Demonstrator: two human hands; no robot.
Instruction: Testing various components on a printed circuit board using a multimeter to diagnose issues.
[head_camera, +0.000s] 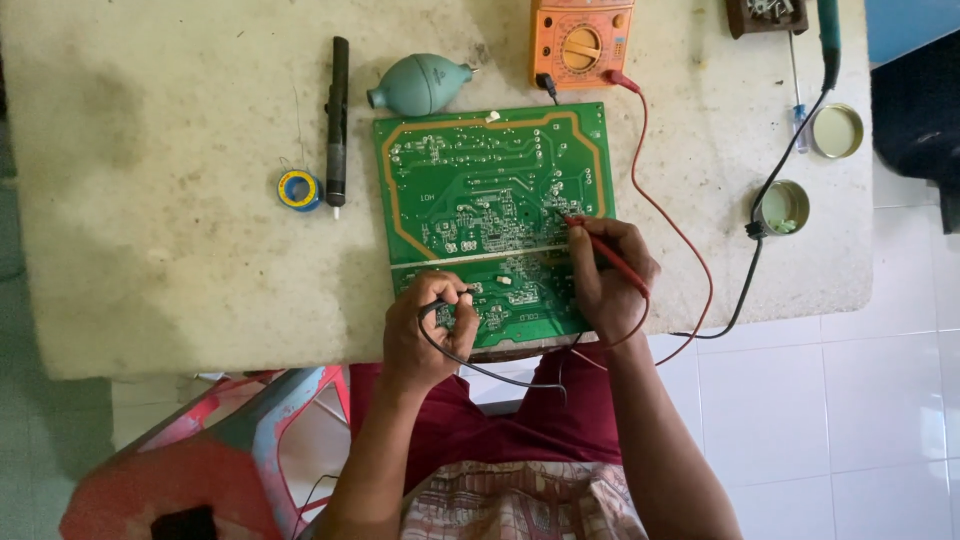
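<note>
- We're mid-probing: right hand (610, 280) pinches the red probe (600, 245), tip on the flat green circuit board (480, 170) lying solder-side up on the worn table (150, 200).
- Left hand (425, 330) pinches the black probe (455, 300) at the board's near edge.
- Next, probably a glance at the orange multimeter (580, 42).

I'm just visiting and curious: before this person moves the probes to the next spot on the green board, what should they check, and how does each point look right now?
1. Red probe held in the right hand, tip on the circuit board: ok.
2. Black probe held in the left hand against the board: ok; exact contact point cannot tell.
3. Both leads plugged into the orange multimeter: ok.
4. Meter dial setting: cannot tell.
5. Board lying flat on the table: near edge overhangs slightly, not ok.
</note>
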